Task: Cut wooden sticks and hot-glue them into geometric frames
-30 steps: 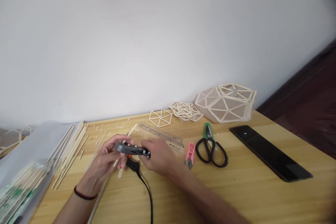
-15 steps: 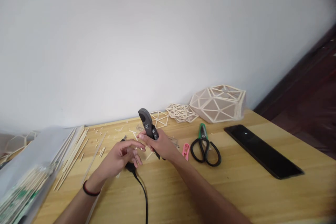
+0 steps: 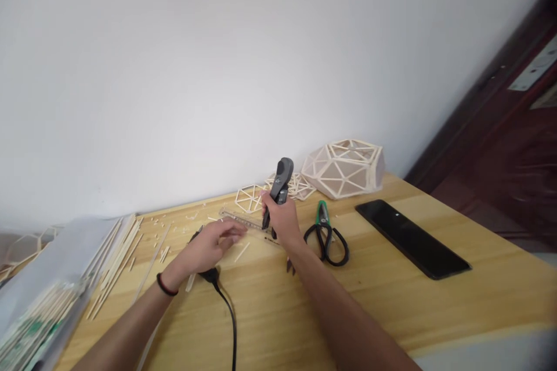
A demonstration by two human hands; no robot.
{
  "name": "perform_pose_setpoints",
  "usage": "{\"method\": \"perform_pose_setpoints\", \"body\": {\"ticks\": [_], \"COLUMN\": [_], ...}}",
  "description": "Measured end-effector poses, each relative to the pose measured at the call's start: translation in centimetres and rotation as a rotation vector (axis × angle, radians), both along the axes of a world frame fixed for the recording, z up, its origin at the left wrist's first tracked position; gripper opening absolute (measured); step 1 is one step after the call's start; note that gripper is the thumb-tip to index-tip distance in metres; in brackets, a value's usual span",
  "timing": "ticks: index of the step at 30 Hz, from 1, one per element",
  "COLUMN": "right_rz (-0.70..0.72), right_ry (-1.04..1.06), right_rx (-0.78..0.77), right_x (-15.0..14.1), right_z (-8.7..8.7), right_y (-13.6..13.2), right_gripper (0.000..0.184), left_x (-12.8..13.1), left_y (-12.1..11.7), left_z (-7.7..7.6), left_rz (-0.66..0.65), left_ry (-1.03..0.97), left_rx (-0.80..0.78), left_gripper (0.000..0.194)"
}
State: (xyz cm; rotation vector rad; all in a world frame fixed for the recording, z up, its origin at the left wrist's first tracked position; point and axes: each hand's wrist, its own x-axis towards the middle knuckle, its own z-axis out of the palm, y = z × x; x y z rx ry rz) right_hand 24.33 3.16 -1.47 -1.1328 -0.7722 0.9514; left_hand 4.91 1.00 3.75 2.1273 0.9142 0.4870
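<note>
My right hand is wrapped around the handles of black pruning shears, which point up and away from me. My left hand is low over the table, fingers stretched toward a clear ruler and thumb apart. Whether its fingertips touch the ruler I cannot tell. Between the hands lies a short wooden stick. Partly hidden beneath my left hand is a black corded tool, its cord running toward me.
Green-and-black scissors and a black phone-like slab lie right. Behind stand a wooden-stick polyhedron frame and flat stick frames. Long sticks and a bag of sticks lie left.
My right hand has moved right and away with the shears, which are turned more upright. My left hand has shifted right and stretched its fingers. The pink clip is hidden now.
</note>
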Motion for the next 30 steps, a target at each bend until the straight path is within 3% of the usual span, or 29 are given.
{"method": "perform_pose_setpoints", "body": {"ticks": [4,8,11,18,30], "right_rz": [0.027,0.079,0.083,0.044,0.033], "right_ry": [0.028,0.031,0.024,0.029,0.054], "right_rx": [-0.029,-0.005,0.035,0.104,0.118], "right_x": [0.1,-0.5,-0.9,-1.1,-1.0], "right_z": [-0.6,-0.5,-0.1,0.5,0.4], "right_y": [0.5,0.3,-0.2,-0.6,-0.4], "right_gripper": [0.031,0.034,0.026,0.030,0.028], "left_x": [-0.9,-2.5,-3.0,-2.8,-1.9], "left_y": [0.7,1.1,0.9,0.6,1.0], "left_z": [0.3,-0.1,-0.6,-1.0,-1.2], "left_rz": [0.231,0.411,0.420,0.418,0.403], "left_ry": [0.330,0.514,0.600,0.687,0.806], "left_rx": [0.250,0.289,0.264,0.241,0.287], "left_gripper": [0.025,0.025,0.024,0.034,0.023]}}
